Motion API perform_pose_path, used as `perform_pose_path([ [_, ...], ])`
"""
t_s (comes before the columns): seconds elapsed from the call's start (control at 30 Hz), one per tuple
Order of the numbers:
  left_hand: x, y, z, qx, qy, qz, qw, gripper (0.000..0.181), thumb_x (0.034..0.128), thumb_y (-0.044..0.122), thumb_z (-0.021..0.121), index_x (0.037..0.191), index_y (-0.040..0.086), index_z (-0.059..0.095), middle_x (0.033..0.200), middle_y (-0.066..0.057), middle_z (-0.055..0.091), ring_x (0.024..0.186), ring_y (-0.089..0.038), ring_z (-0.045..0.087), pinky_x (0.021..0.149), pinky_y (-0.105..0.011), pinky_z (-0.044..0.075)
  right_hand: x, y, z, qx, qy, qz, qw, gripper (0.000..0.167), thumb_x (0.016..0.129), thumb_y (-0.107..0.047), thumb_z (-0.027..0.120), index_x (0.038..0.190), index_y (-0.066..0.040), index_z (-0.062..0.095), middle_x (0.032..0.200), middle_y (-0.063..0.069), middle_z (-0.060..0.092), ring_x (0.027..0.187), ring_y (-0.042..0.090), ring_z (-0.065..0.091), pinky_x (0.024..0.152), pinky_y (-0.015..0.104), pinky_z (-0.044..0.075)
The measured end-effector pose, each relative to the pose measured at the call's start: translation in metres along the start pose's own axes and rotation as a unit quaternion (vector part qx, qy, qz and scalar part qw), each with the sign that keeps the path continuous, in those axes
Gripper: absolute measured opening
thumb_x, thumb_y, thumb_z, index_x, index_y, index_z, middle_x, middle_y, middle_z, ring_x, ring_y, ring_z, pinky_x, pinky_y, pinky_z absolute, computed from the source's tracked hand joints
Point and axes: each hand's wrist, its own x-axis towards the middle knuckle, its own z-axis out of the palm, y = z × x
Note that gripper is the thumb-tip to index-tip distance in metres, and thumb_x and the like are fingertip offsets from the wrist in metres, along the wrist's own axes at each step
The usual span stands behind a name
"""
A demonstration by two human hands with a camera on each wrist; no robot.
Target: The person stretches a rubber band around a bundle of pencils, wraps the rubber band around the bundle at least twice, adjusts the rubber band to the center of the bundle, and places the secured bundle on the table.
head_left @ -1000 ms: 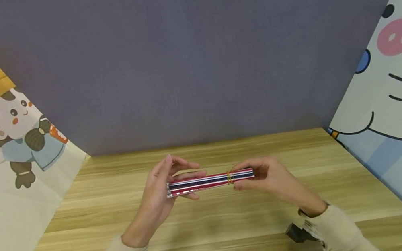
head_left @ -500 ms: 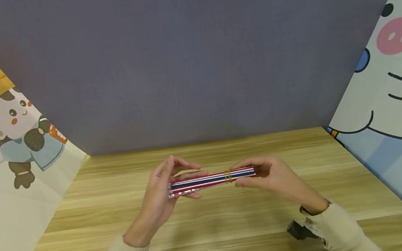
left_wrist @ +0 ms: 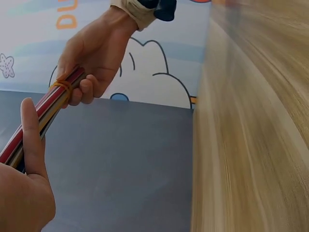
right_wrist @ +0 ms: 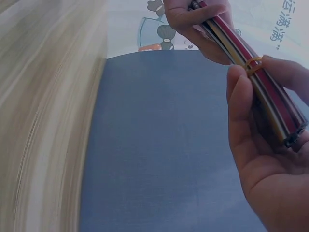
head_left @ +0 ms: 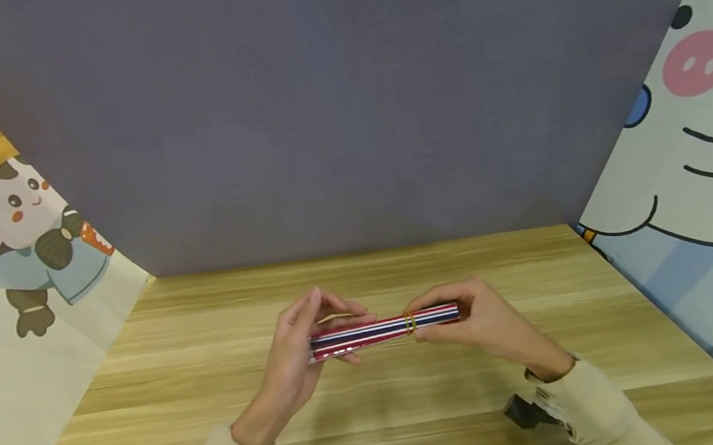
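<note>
A bundle of striped pencils (head_left: 367, 335) in red, navy and white lies level between both hands, above the table. Yellow rubber bands (head_left: 410, 323) bind it toward its right end. My left hand (head_left: 294, 350) holds the left end near the palm, fingers loosely around it and thumb raised; in the left wrist view one finger crosses in front of the pencils. The right hand (head_left: 468, 312) pinches the bundle at the bands between thumb and fingers. In the right wrist view its fingertips touch the bands, and the bundle's near end sticks out over the palm.
A wood-grain table (head_left: 376, 421) lies beneath the hands. Behind it rises a grey panel (head_left: 345, 109). Cartoon-printed walls stand at left (head_left: 26, 340) and right (head_left: 666, 293). A black wrist mount (head_left: 523, 412) hangs below the right sleeve.
The left hand and the bundle have shifted slightly right and down in the head view. The bands now sit a little farther from the bundle's right end.
</note>
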Motion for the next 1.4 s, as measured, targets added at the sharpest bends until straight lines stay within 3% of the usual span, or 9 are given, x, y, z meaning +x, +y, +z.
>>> perform_pose_path([
  [0.43, -0.002, -0.004, 0.003, 0.01, -0.002, 0.008, 0.9999, 0.042, 0.1117, 0.025, 0.029, 0.092, 0.005, 0.061, 0.105, -0.012, 0.073, 0.101, -0.031, 0.071, 0.057, -0.034, 0.062, -0.003, -0.005, -0.001, -0.04, -0.012, 0.008, 0.9991, 0.025, 0.087, -0.015, 0.079, 0.112, -0.015, 0.075, 0.097, 0.003, 0.075, 0.065, 0.011, 0.064, 0.05, 0.026, 0.054],
  [0.6, -0.003, -0.004, 0.005, 0.01, -0.001, 0.021, 0.9997, 0.04, 0.1116, 0.022, 0.03, 0.087, 0.004, 0.056, 0.102, -0.013, 0.073, 0.098, -0.03, 0.072, 0.056, -0.033, 0.061, -0.003, -0.006, 0.001, -0.049, -0.016, 0.01, 0.9986, 0.026, 0.088, -0.018, 0.078, 0.114, -0.016, 0.075, 0.099, 0.002, 0.075, 0.073, 0.016, 0.068, 0.056, 0.03, 0.058],
  [0.8, -0.003, -0.005, 0.006, 0.012, 0.004, 0.014, 0.9998, 0.041, 0.1116, 0.023, 0.03, 0.087, 0.004, 0.055, 0.102, -0.012, 0.073, 0.097, -0.03, 0.072, 0.054, -0.033, 0.061, -0.005, -0.006, 0.0, -0.077, -0.02, 0.001, 0.9968, 0.026, 0.088, -0.021, 0.078, 0.114, -0.016, 0.075, 0.101, -0.001, 0.075, 0.06, 0.008, 0.056, 0.045, 0.024, 0.047],
  [1.03, -0.002, -0.007, 0.006, 0.011, -0.007, 0.015, 0.9998, 0.042, 0.1117, 0.023, 0.028, 0.087, 0.004, 0.057, 0.102, -0.012, 0.072, 0.099, -0.033, 0.072, 0.054, -0.033, 0.061, -0.007, -0.005, 0.001, -0.106, -0.02, 0.008, 0.9941, 0.028, 0.087, -0.029, 0.079, 0.113, -0.02, 0.075, 0.102, -0.004, 0.075, 0.06, 0.008, 0.057, 0.048, 0.025, 0.048],
  [1.3, -0.004, -0.009, 0.008, 0.018, -0.004, -0.005, 0.9998, 0.041, 0.1116, 0.024, 0.03, 0.087, 0.003, 0.055, 0.101, -0.012, 0.072, 0.1, -0.033, 0.071, 0.057, -0.035, 0.062, -0.002, 0.003, 0.015, -0.128, -0.024, -0.074, 0.9887, 0.027, 0.089, -0.026, 0.076, 0.114, -0.017, 0.075, 0.102, -0.005, 0.075, 0.073, 0.006, 0.066, 0.057, 0.027, 0.057],
  [1.4, -0.003, -0.006, 0.008, 0.012, -0.009, -0.007, 0.9999, 0.042, 0.1117, 0.025, 0.029, 0.088, 0.003, 0.055, 0.103, -0.012, 0.071, 0.102, -0.035, 0.07, 0.058, -0.037, 0.062, -0.001, 0.002, 0.016, -0.139, -0.016, -0.082, 0.9868, 0.03, 0.087, -0.027, 0.078, 0.115, -0.017, 0.074, 0.103, -0.005, 0.074, 0.076, 0.007, 0.067, 0.059, 0.028, 0.058],
])
